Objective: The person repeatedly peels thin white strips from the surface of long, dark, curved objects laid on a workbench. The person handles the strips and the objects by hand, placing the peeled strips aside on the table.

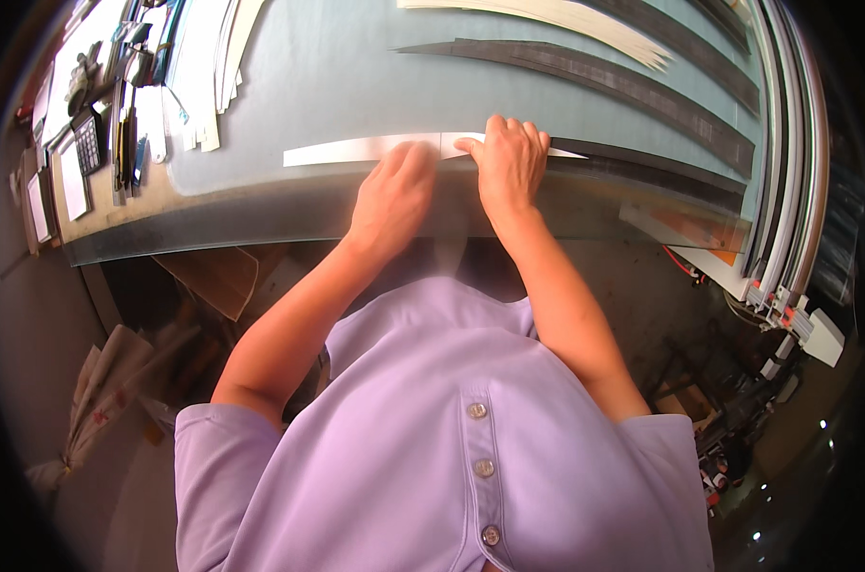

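Observation:
A long, narrow white strip (332, 151) lies along the near edge of the glass-topped table (289, 95). A thin line crosses it between my hands. My left hand (394, 195) is on the strip left of that line, slightly blurred, its fingers bunched and curled under; whatever they pinch is hidden. Right of the line, my right hand (511, 167) grips the strip, thumb out to the left and fingers over its far edge. The strip's pointed right end shows past this hand, beside a black strip (652, 170) that runs on to the right.
More dark strips (604, 81) and a stack of cream strips (547, 17) lie farther back. At left are a calculator (87, 143), tools and white sheets (199, 86). Metal rails (785, 143) border the table's right side. A cloth bundle (103, 391) stands below left.

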A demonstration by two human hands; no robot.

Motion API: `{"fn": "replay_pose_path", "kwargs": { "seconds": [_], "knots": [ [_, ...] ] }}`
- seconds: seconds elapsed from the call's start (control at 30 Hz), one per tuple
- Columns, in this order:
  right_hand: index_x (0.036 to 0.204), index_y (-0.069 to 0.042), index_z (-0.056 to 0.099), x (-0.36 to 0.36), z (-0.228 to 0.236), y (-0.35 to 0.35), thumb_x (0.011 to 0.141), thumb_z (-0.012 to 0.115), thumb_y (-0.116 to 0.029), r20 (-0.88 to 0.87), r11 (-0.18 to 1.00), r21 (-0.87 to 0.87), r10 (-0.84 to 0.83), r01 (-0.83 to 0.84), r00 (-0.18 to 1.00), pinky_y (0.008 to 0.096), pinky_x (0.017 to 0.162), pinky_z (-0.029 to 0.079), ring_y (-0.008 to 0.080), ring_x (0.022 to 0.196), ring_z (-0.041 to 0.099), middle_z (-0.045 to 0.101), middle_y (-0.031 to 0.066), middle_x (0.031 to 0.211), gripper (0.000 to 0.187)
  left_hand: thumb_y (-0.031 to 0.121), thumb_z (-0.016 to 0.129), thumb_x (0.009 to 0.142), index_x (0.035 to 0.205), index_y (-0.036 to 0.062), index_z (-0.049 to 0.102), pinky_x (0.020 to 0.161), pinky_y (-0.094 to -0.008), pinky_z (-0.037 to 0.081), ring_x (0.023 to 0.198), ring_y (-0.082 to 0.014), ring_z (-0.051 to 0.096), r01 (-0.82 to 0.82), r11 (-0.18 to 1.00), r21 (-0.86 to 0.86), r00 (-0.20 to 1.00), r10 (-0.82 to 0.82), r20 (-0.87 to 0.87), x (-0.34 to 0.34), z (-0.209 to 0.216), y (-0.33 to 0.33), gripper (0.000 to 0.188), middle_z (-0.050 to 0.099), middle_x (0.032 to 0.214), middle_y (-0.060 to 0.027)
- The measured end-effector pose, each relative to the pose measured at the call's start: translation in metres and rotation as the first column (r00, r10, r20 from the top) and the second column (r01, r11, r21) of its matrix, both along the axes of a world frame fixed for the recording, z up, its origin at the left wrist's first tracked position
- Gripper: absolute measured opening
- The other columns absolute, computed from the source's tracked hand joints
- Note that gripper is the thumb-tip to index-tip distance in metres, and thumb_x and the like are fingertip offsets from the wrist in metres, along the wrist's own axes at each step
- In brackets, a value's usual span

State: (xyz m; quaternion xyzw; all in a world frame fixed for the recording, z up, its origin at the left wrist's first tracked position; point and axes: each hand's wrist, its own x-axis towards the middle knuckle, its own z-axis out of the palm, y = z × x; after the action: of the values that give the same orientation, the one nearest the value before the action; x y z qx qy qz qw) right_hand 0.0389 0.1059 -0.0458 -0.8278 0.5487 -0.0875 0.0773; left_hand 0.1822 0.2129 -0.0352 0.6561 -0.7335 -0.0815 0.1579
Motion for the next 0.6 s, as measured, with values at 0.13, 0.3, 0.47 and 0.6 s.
{"fn": "replay_pose_path", "kwargs": {
  "seconds": [0.13,0.3,0.47,0.6],
  "knots": [
    [0.078,-0.009,0.062,-0.005,0.007,0.005,0.074,0.084,-0.030,0.110,0.989,-0.041,0.149,-0.145,0.983,0.0410,0.083,0.044,0.0278,0.083,0.059,0.060,0.0083,0.080,0.031,0.002,0.064,0.081,0.122,0.0005,0.067,0.095,-0.0357,0.055,0.114,-0.0270,0.065,-0.063,0.977,-0.203,0.998,0.063,-0.004,-0.007,-0.015,0.002,0.041,0.066,0.121,-0.0087],
    [0.087,-0.010,0.063,-0.024,0.029,0.022,0.079,0.083,-0.021,0.272,0.949,-0.130,0.314,-0.288,0.910,0.0417,0.090,0.040,0.0260,0.085,0.054,0.053,0.0038,0.082,0.024,0.000,0.063,0.077,0.121,0.0025,0.069,0.096,-0.0365,0.055,0.112,-0.0276,0.067,-0.116,0.971,-0.208,0.993,0.113,-0.024,-0.011,-0.022,0.001,0.045,0.067,0.121,-0.0084],
    [0.090,-0.012,0.064,-0.074,0.035,-0.002,0.079,0.083,-0.027,0.160,0.976,-0.218,0.037,-0.001,0.986,0.0487,0.102,0.034,0.0259,0.094,0.056,0.059,0.0036,0.088,0.026,-0.001,0.061,0.076,0.124,0.0021,0.068,0.096,-0.0366,0.055,0.113,-0.0286,0.067,-0.125,0.976,-0.178,0.992,0.125,-0.011,-0.012,-0.024,0.003,0.049,0.067,0.122,-0.0093],
    [0.077,-0.014,0.065,-0.109,0.026,-0.026,0.081,0.083,-0.023,0.308,0.980,0.013,-0.194,0.199,0.931,0.0393,0.095,0.032,0.0190,0.087,0.056,0.060,-0.0034,0.075,0.020,-0.002,0.061,0.074,0.126,0.0015,0.067,0.096,-0.0377,0.055,0.113,-0.0298,0.067,-0.117,0.983,-0.138,0.993,0.116,-0.013,-0.012,-0.018,-0.001,0.052,0.066,0.123,-0.0106]
  ]
}}
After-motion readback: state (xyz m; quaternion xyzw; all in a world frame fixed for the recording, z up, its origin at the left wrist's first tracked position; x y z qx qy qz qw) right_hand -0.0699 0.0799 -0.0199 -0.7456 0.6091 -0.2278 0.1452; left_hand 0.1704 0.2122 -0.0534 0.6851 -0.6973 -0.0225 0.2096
